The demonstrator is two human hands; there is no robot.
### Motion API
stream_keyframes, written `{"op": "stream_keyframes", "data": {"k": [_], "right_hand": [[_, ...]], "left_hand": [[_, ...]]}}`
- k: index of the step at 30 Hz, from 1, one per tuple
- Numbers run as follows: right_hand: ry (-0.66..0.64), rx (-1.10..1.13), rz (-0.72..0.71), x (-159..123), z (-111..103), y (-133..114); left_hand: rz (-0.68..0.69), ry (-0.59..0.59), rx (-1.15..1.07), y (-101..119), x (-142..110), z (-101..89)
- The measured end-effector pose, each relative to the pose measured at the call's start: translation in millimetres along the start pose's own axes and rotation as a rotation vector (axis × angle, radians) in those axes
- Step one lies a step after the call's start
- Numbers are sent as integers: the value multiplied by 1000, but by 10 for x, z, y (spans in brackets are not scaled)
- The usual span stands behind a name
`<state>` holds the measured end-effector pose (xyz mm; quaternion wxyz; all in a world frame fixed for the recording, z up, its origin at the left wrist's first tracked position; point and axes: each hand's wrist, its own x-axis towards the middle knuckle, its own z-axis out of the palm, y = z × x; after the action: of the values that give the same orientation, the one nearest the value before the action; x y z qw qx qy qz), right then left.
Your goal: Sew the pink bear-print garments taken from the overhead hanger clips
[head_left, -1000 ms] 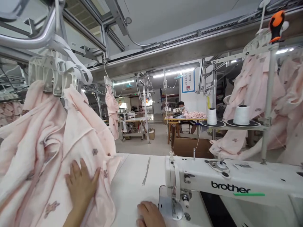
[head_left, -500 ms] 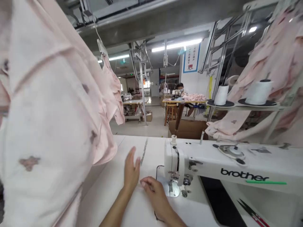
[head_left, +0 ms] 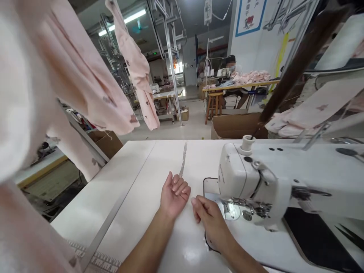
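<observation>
My left hand is just above the white sewing table, palm up. Its fingers are loosely curled, the thumb stands apart, and nothing shows in the palm. Close to its right is my right hand, closed with thumb and forefinger together; whatever may be between them is hidden. The two hands are slightly apart. Right of them stands a white sewing machine, its needle area and metal plate beside my right hand. Pale pink garments with small dark prints hang at the left, blurred up close.
A black phone-like slab lies under the machine arm, with dark-bladed scissors or snips beside it. A measuring scale marks the table's near left. Beyond are a cardboard box, thread cones and a person at another machine.
My left hand has come off the hanging pink garment, moved right beside my right hand, and turned palm up with curled fingers. The garments have swung left; the view has tipped down.
</observation>
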<state>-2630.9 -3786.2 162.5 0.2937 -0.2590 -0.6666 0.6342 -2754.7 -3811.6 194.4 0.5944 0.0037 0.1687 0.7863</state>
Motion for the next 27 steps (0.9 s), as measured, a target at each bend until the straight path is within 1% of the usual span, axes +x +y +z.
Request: {"op": "stream_keyframes", "data": {"k": [3,5,8,11,14,19,22,27], "right_hand": [[-110,-308,-128,-62,34,-14],[-150,-420,-203,-97,46,-17],[-150,-424,-185,-123,47,-11],[-141,-400,-150,-121,44,-10],[-141,-400,-164,-109,43,-16],[-146,-463,-206,-109,53,-6],[-172,-578,-266,-138,74,-3],[-220,-745,-414,-188,116,-3]], "left_hand": [[-21,37,-24,-16,7,-9],[-31,36,-16,-24,13,-19],[-17,19,18,-16,21,-33],[9,39,40,6,28,-45],[21,57,60,16,30,-51],[14,26,47,20,26,-50],[14,23,21,38,29,-53],[21,35,25,72,61,-71]]}}
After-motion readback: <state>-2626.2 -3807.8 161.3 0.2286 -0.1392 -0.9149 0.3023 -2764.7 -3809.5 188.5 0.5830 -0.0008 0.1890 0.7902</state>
